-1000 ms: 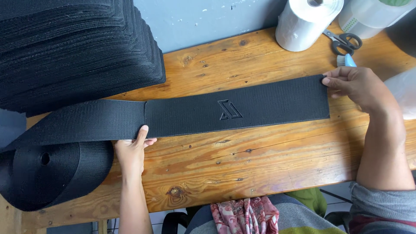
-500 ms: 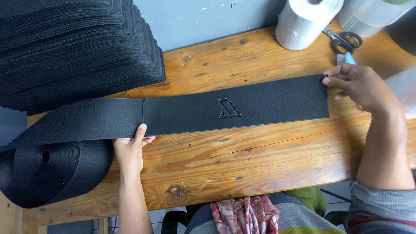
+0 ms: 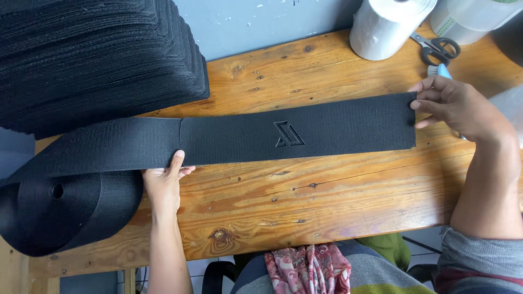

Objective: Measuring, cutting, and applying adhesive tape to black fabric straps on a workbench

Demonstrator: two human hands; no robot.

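Observation:
A black textured strip point(image 3: 305, 133) with an embossed angular mark lies flat across the wooden table point(image 3: 327, 201), on top of wide black webbing point(image 3: 109, 144) that runs left to a big roll point(image 3: 60, 209). My left hand point(image 3: 163, 182) presses the strip's left end where it meets the webbing, thumb on top. The fingers of my right hand point(image 3: 460, 109) pinch the strip's right end.
A tall stack of black cut strips point(image 3: 92, 60) fills the back left. At the back right stand a white plastic roll point(image 3: 387, 24), a second pale roll point(image 3: 474, 19) and black-handled scissors point(image 3: 436, 49). A grey wall runs behind the table.
The strip and both hands have shifted very slightly left along the webbing; otherwise the grip and layout are the same.

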